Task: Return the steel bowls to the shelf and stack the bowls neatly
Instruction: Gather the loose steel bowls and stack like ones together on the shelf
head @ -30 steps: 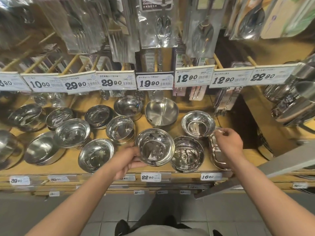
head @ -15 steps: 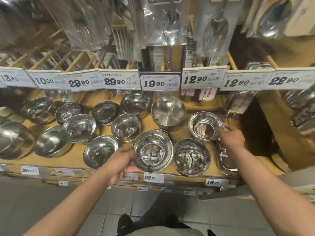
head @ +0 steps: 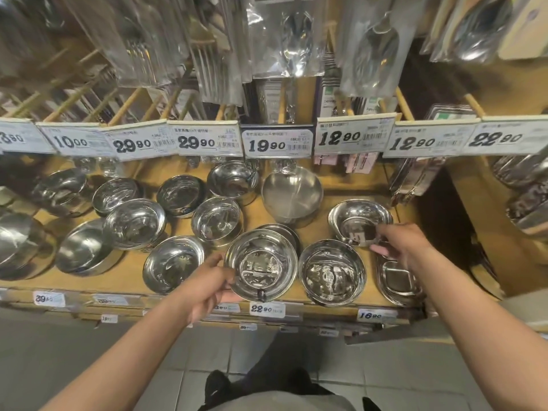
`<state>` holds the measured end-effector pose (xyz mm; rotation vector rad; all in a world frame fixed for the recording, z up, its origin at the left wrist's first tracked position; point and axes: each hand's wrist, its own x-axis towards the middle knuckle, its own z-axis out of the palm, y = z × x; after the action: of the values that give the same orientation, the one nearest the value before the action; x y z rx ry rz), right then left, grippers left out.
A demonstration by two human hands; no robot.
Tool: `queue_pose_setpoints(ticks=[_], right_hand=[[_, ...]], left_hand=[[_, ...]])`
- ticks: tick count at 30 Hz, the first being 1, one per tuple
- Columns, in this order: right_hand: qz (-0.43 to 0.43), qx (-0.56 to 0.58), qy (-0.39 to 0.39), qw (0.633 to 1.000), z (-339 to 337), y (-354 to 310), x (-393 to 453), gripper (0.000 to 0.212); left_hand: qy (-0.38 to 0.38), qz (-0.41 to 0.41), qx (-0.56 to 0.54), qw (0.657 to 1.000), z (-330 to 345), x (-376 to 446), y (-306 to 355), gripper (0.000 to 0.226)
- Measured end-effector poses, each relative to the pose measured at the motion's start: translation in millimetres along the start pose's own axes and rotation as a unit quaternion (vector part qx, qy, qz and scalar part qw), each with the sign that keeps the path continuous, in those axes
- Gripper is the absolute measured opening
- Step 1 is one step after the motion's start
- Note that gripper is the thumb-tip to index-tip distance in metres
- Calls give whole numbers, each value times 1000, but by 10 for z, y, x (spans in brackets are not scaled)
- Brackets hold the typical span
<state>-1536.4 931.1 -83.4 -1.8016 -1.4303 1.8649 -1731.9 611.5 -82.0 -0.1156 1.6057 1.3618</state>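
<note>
Several shiny steel bowls stand on a wooden shelf (head: 130, 280). My left hand (head: 207, 287) grips the left rim of one steel bowl (head: 261, 264) at the shelf's front edge. That bowl is tilted toward me and sits over another bowl (head: 283, 231) just behind it. My right hand (head: 400, 244) reaches to a wider bowl (head: 354, 218) at the right. Its fingers lie over that bowl's near right rim and the thumb is underneath, pinching it. A deep bowl (head: 332, 272) stands between my two hands.
Steel divided trays (head: 397, 278) lie under my right wrist. A flat-bottomed pan (head: 292, 191) stands behind the held bowl. More bowls (head: 135, 222) fill the shelf's left. Price tags (head: 275, 142) and hanging cutlery packs (head: 296, 37) overhang the back.
My left hand has tipped its bowl toward me at the shelf edge. My right hand moved from above the trays up to the wide bowl's rim.
</note>
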Motion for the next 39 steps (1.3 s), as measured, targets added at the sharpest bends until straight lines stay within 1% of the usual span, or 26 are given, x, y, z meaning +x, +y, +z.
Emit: queue_pose_setpoints(ticks=[3, 5, 9, 11, 13, 15, 16, 18, 20, 24, 28, 30, 33, 35, 39], right_hand=[[1, 47, -29, 998, -36, 3, -115, 31], [-1, 66, -43, 997, -52, 19, -216, 37], [-20, 102, -59, 993, -9, 62, -448, 41], [-30, 113, -70, 991, 60, 96, -584, 39], [-35, 116, -90, 989, 150, 126, -731, 39], [-39, 110, -124, 985, 257, 130, -889, 42], [-40, 107, -147, 982, 318, 122, -976, 41], [-41, 95, -193, 976, 451, 100, -1151, 35], [-45, 65, -221, 972, 599, 78, -1306, 36], [-67, 29, -209, 975, 886, 54, -1504, 48], [-99, 9, -182, 978, 1111, 45, -1614, 37], [-118, -21, -164, 979, 1224, 56, -1658, 31], [-142, -57, -145, 978, 1353, 52, -1712, 21], [-148, -61, -146, 976, 1414, 46, -1741, 20], [-167, -67, -149, 972, 1503, 36, -1798, 19]], left_hand=[[-38, -10, -8, 999, 11, 20, 6, 62], [-56, -20, -12, 998, 22, 23, 25, 62], [-88, -29, -18, 995, 58, 2, 74, 56], [-104, -29, -18, 994, 78, -18, 98, 54], [-104, -26, -10, 994, 88, -32, 115, 49], [-101, -23, 1, 995, 83, -56, 145, 42], [-109, -21, 7, 994, 73, -75, 167, 38], [-131, -17, 19, 991, 46, -105, 212, 36], [-141, -16, 20, 990, 3, -130, 258, 35], [-160, -8, 14, 987, -158, -192, 350, 41], [-167, 9, -5, 986, -352, -229, 426, 55], [-179, 5, -10, 984, -440, -253, 448, 53], [-217, 0, -11, 976, -544, -295, 466, 49], [-234, 4, -13, 972, -599, -328, 490, 47], [-245, 5, -23, 969, -689, -351, 560, 46]])
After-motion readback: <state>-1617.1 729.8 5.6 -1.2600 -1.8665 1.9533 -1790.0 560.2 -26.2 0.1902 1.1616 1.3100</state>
